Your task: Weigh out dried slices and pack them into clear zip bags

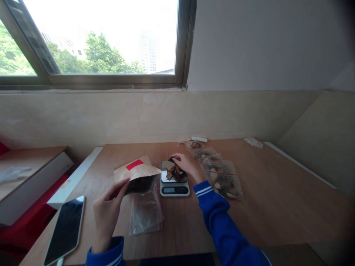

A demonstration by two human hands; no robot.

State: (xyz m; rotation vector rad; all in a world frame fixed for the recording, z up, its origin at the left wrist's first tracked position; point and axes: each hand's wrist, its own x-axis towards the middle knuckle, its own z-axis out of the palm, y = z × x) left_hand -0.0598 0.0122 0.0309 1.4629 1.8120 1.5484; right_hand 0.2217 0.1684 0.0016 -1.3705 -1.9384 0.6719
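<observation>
A small digital kitchen scale (180,190) stands mid-table with its display lit, but the digits are too small to read. Brown dried slices (174,172) lie heaped on its plate. Over the back of the plate, my right hand (186,163) pinches a dark dried slice (172,159). To the left of the scale, my left hand (108,207) grips the edge of a kraft-paper pouch (144,170) with a red label. The pouch lies tilted with its mouth gaping toward me, showing a dark inside; its contents cannot be made out.
Flat clear zip bags (145,218) lie in front of the pouch. Several filled zip bags (222,177) overlap right of the scale, near my right sleeve. A phone (65,229) with a cable rests at the table's left edge. A crumpled white scrap (253,142) lies at the back right.
</observation>
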